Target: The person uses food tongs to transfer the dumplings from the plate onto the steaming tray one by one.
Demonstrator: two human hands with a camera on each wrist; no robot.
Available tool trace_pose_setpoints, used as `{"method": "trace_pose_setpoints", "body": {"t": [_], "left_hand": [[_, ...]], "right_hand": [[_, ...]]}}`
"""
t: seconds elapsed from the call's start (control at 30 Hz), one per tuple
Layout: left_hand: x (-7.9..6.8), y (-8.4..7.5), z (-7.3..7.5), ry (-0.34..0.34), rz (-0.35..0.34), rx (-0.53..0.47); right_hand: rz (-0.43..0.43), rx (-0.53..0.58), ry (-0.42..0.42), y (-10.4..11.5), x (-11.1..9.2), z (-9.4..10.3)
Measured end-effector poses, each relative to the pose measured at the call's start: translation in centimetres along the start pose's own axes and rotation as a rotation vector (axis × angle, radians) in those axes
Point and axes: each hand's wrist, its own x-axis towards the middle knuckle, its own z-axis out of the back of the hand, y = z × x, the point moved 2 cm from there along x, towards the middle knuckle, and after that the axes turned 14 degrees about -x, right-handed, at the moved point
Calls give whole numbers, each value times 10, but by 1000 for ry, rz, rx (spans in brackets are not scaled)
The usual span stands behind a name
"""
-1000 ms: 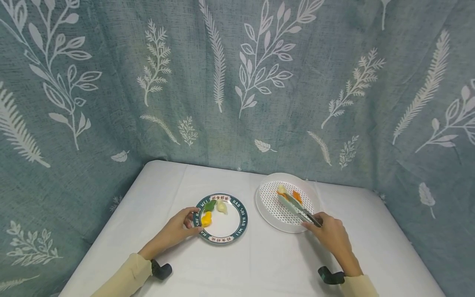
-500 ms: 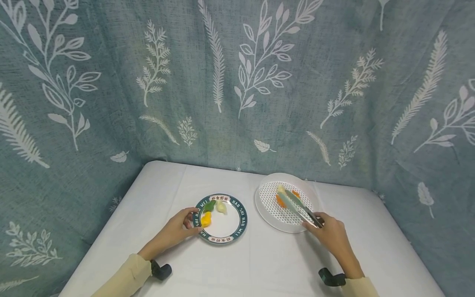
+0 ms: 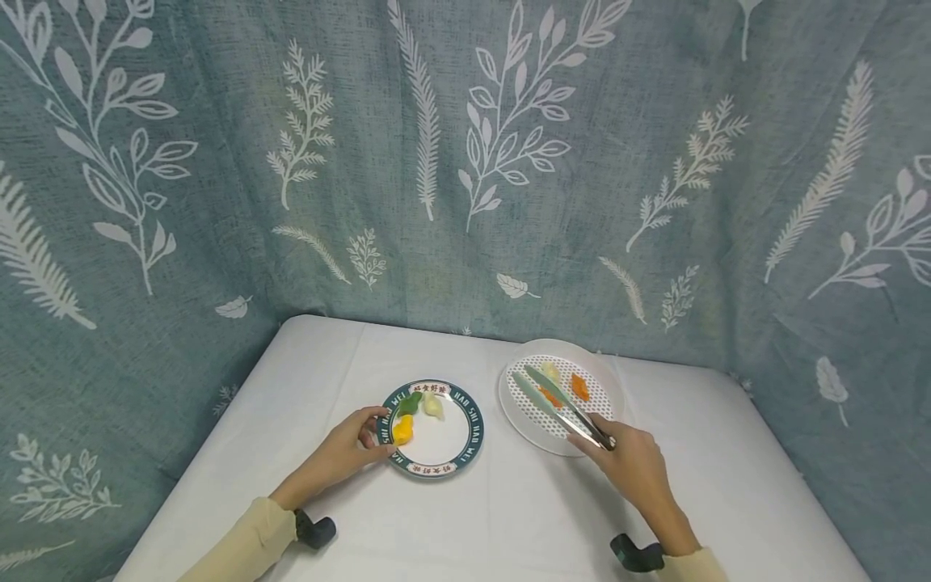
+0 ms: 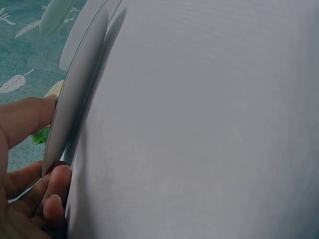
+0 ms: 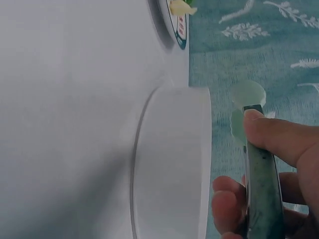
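My left hand (image 3: 352,443) grips the left rim of a round plate (image 3: 473,440) with a green patterned border. In the left wrist view its thumb lies over the rim of the plate (image 4: 79,94), fingers curled beneath. On the plate are yellow (image 3: 403,430), green (image 3: 410,403) and pale (image 3: 432,406) dumpling-like pieces. My right hand (image 3: 634,465) holds metal tongs (image 3: 580,420) with pale green tips, arms spread and nothing between them. They reach over a white perforated steamer tray (image 3: 511,416), where a pale piece (image 3: 550,372) and two orange pieces (image 3: 579,387) lie.
A white cloth covers the table (image 3: 494,517). Behind it and along both sides hangs a blue-green leaf-print curtain (image 3: 407,267). The plate stands to the left of the steamer tray, with a strip of tablecloth between them.
The tongs, at the orange piece in the tray earlier, have spread apart and shifted left, leaving both orange pieces in the tray. My right hand has moved slightly left. My left hand and plate stay put.
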Motion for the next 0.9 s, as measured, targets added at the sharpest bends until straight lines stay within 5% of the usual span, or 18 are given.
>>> {"method": "trace_pose_setpoints", "body": {"t": [0.6, 0.9], "left_hand": [[1, 0, -1, -1, 11, -4], [1, -2, -1, 3, 17, -1]], "right_hand": [[32, 63, 137, 54, -4, -21], [76, 53, 131, 69, -1, -29]]}}
